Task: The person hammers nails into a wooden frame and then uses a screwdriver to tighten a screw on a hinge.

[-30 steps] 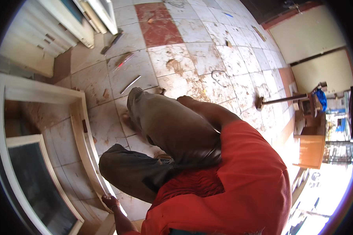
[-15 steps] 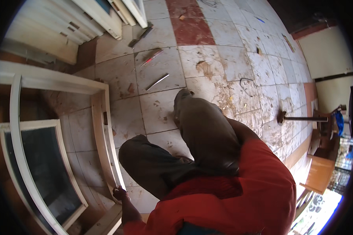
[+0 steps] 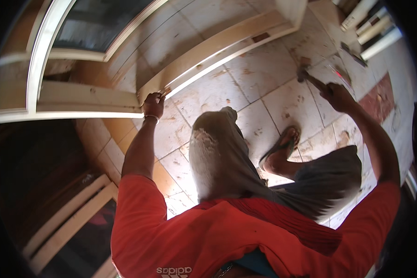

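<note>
Left hand: point(image 3: 154, 104) fingers drawn in narrow around a small light-brown piece point(image 3: 165, 91) at the wooden frame's near corner; exact kind of piece unclear.
Right hand: point(image 3: 337, 96) closed around the hammer point(image 3: 316, 83) by its handle, arm reaching out to the right, well apart from the left hand.
Hammer head: dark, out past the right hand on its left side; can't tell if it touches the floor point(image 3: 264, 109).
Wooden frame: point(image 3: 204, 58) pale; one long member runs from the left hand away and to the right, another off to its left.
Glazed panel: point(image 3: 97, 23) dark glass, pale border, beyond the left hand, to its left.
Red tool: point(image 3: 338, 74) thin, on the floor just beyond the right hand.
Dark strip: point(image 3: 353, 54) on the floor, farther beyond the right hand.
Sandaled foot: point(image 3: 289, 139) on the floor, nearer the body than the right hand.
Slats: point(image 3: 78, 225) pale, bodyward and left of the left hand.
</note>
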`<state>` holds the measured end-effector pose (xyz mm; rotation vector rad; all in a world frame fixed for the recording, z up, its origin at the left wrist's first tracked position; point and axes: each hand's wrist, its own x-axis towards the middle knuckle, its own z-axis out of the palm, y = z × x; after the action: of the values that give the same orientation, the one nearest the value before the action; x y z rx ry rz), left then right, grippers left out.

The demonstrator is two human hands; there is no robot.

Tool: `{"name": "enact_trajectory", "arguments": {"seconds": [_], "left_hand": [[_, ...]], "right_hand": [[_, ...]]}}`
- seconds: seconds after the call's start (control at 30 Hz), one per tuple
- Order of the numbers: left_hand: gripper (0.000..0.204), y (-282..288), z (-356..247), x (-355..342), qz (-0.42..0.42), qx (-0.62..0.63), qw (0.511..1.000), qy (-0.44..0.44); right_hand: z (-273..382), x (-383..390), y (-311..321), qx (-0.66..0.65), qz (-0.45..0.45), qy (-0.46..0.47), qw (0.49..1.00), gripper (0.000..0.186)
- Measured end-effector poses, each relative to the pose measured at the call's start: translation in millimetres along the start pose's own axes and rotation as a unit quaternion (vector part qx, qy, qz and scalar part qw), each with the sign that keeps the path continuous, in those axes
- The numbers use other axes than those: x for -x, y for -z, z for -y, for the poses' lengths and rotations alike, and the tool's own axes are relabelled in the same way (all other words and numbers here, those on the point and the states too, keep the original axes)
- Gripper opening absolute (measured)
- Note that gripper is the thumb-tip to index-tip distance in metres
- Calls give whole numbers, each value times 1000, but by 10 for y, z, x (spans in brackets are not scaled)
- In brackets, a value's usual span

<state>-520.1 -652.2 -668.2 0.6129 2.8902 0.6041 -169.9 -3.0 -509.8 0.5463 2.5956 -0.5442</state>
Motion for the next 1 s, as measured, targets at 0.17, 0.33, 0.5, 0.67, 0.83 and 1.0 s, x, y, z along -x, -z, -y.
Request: {"name": "enact_trajectory", "arguments": {"seconds": [0.17,0.33,0.5,0.67,0.83,1.0], "left_hand": [[21,-28,-244,269,-144,-16,989,-19],[19,-262,-479,491,-258,-37,965,41],[24,-328,-656,559,-301,-28,949,86],[21,-261,-612,576,-284,24,957,55],[21,-318,-375,568,-286,62,955,45],[46,-231,-258,1300,-453,339,814,128]], "right_hand": [[1969,-1129,-551,-512,64,-87,852,39],[3729,-1170,-1550,-812,120,-143,554,33],[4352,-872,-2273,-753,264,-119,591,31],[3925,-1069,-2115,-787,260,-86,553,42],[3738,-1092,-1520,-845,-190,-117,486,43],[4435,-801,-2229,-762,348,-131,530,30]]}}
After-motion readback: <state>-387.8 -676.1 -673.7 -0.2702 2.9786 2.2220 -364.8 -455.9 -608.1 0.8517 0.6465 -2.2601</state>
